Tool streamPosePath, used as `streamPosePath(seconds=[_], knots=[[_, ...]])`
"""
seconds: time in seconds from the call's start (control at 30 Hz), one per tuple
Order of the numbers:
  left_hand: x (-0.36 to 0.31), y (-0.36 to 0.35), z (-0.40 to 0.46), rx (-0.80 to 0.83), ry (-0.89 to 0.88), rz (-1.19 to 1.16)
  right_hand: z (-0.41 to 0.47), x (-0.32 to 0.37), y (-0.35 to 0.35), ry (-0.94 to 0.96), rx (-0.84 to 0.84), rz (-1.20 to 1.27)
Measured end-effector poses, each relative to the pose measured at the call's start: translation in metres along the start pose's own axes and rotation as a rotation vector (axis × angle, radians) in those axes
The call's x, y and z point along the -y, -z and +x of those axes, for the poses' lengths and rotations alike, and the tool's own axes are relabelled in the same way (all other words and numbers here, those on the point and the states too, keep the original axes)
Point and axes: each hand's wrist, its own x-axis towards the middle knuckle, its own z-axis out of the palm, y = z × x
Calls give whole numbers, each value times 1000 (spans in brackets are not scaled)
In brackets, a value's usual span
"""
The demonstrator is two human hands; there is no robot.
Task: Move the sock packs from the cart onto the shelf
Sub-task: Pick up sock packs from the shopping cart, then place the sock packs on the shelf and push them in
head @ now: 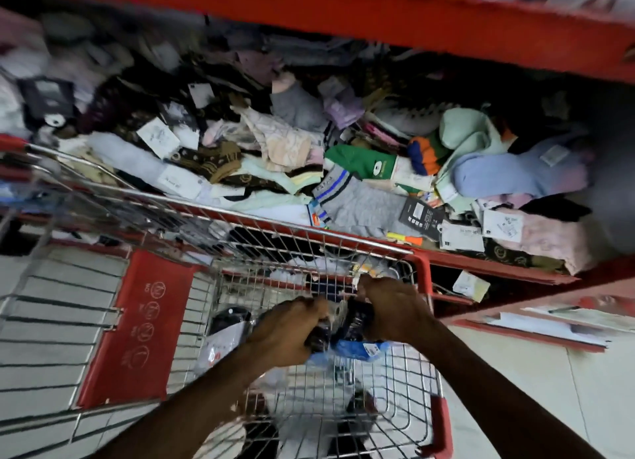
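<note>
We saw both hands in cart (424, 273) at 6 o'clock. Left hand (287, 331) and right hand (395, 309) each closed grip on dark sock packs (357, 316), blue pack (357, 350) just beneath. Shelf (481, 257) at 12 o'clock held loose sock heap (360, 173).
</note>
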Motion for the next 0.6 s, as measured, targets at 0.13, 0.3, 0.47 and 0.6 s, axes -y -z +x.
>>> streamPosePath(seconds=[0.13,0.3,0.47,0.6], knots=[[-5,50,-26,-98,7,50,-9,11,41,77,-224,13],[-31,175,-73,-260,11,133,-38,38,166,94,-425,-166],[-65,282,-110,-430,-14,273,-76,69,273,52,-560,-249],[-87,344,-127,-561,-61,321,-100,77,336,23,-673,-239]])
